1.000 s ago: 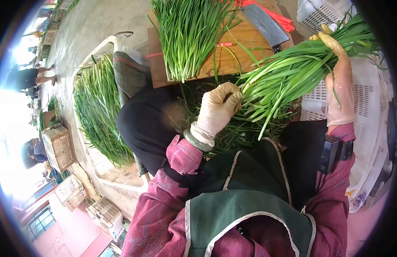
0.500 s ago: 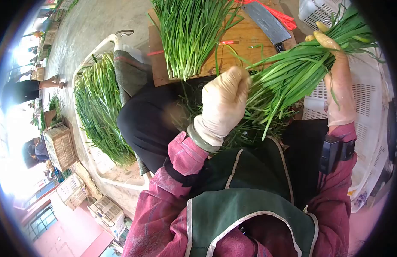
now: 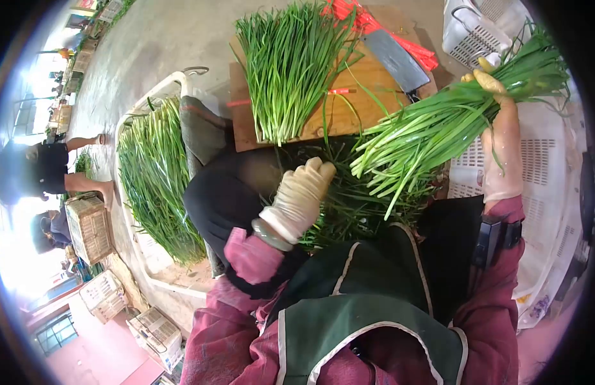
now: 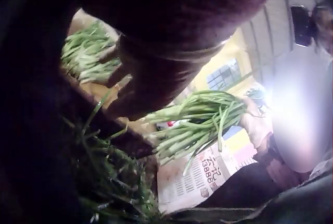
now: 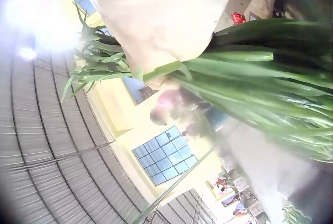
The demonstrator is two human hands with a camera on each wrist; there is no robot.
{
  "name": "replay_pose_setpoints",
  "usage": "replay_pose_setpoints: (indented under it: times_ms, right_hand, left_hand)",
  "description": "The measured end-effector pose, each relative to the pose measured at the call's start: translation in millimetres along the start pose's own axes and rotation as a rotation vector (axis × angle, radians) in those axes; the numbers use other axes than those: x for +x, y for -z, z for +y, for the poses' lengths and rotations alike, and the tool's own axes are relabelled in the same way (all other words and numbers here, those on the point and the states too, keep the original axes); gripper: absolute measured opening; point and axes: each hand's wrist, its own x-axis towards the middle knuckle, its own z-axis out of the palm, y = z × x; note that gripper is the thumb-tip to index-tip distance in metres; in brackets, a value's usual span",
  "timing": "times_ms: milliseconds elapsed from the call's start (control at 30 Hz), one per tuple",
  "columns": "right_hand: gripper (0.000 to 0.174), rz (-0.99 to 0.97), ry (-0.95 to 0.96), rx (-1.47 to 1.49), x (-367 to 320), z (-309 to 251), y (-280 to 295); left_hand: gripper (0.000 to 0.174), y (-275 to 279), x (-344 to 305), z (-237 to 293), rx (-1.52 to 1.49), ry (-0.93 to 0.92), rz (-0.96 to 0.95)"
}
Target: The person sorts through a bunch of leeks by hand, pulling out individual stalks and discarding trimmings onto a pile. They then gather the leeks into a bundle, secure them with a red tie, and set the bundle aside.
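Note:
In the head view my gloved right hand [image 3: 499, 119] grips a bunch of Chinese chives [image 3: 416, 138] at the right, pale stem ends pointing left and down. The same bunch [image 5: 260, 83] fills the right of the right wrist view, with the glove around it. My gloved left hand [image 3: 298, 200] is low over a heap of loose green leaves [image 3: 355, 205], apart from the bunch. Its fingers bend away from the camera, and I cannot tell whether they hold anything. A second sheaf of chives [image 3: 288, 77] lies on the wooden board [image 3: 348, 109].
A cleaver [image 3: 395, 61] lies on the board's right side by red plastic strips [image 3: 416, 48]. Left of my knee stands a white-framed crate [image 3: 153, 273] packed with chives. White perforated baskets [image 3: 535, 173] are at the right. A person's bare legs [image 3: 89, 184] show at far left.
My left hand has drawn away from the stem ends, moving left and down over the loose leaves. My right hand still holds the bunch. The person at far left has come nearer.

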Motion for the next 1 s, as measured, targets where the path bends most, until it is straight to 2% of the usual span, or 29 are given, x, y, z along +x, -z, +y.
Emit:
replay_pose_setpoints:
  times_ms: [33,100,200,233,333,367,467,567,667,700,800,933,1000]
  right_hand:
    - [0.040,0.054,-0.053,-0.010,4.1,-2.2,0.0]
    - [0.038,0.078,-0.003,0.020,1.6,-3.1,-2.9]
    - [0.036,0.053,-0.045,0.085,3.6,6.3,2.5]
    - [0.037,0.051,-0.049,0.073,6.5,6.7,1.9]
    - [0.035,0.070,-0.051,0.044,1.0,-1.3,-7.3]
    - [0.035,0.067,-0.037,0.033,-9.4,-6.6,-15.7]
    - [0.034,0.051,-0.061,0.051,-5.8,-9.1,-14.7]
    - [0.033,0.051,-0.061,0.047,-9.4,-10.1,-15.0]
    - [0.034,0.026,-0.084,0.049,-8.2,-9.0,-13.7]
    - [0.035,0.042,-0.094,0.054,-10.8,-10.8,-16.5]
    - [0.035,0.063,-0.078,0.075,-9.5,-8.9,-16.0]
    - [0.036,0.077,-0.070,0.035,-0.5,-4.0,-8.7]
    - [0.034,0.074,-0.039,0.023,2.0,0.3,-6.5]
  left_hand:
    - [0.010,0.4,2.0,2.0,-0.092,0.027,-0.022]
    - [0.009,-2.0,7.9,6.6,-0.286,0.072,-0.074]
    - [0.016,25.6,28.4,23.2,-0.397,0.318,-0.045]
    - [0.012,28.8,33.4,24.9,-0.435,0.354,-0.066]
    - [0.017,9.3,42.3,27.6,-0.913,0.402,0.110]
    - [0.025,5.0,44.2,27.0,-1.046,0.385,0.053]
    - [0.017,-8.0,48.3,32.1,-1.328,0.469,0.063]
    - [0.012,-4.4,52.4,33.6,-1.279,0.490,-0.078]
    - [0.010,-8.2,53.1,37.4,-1.286,0.415,0.015]
    - [0.009,-4.0,52.6,37.1,-1.315,0.469,-0.048]
    - [0.008,-10.6,51.8,36.6,-1.457,0.528,-0.014]
    - [0.009,-3.8,49.1,38.8,-1.525,0.511,0.051]
    - [0.010,2.8,48.1,37.4,-1.588,0.527,0.018]
